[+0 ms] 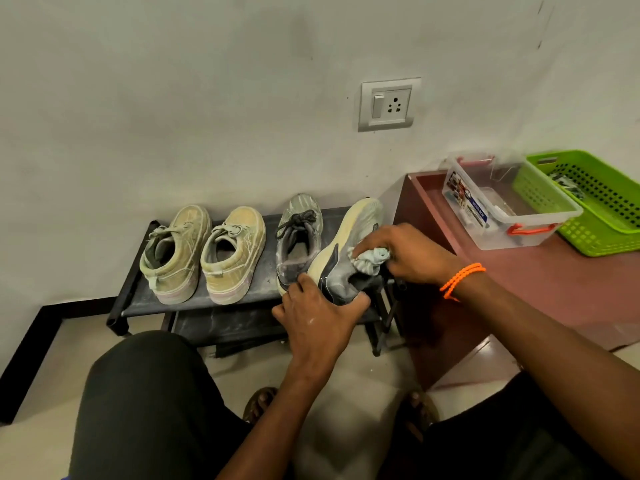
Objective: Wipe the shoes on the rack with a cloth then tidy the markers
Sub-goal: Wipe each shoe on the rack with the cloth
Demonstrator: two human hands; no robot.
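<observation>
- Grey sneaker [341, 265] tilting on its side at the shoe rack [145, 303] right end, left hand [317, 320] gripping its heel; slipping risks knocking its mate [299, 237].
- Right hand [405, 252] bunching the cloth [372, 259] against the upper; dust is likely smearing.

The green basket [595, 209] is cut off by the right edge.
</observation>
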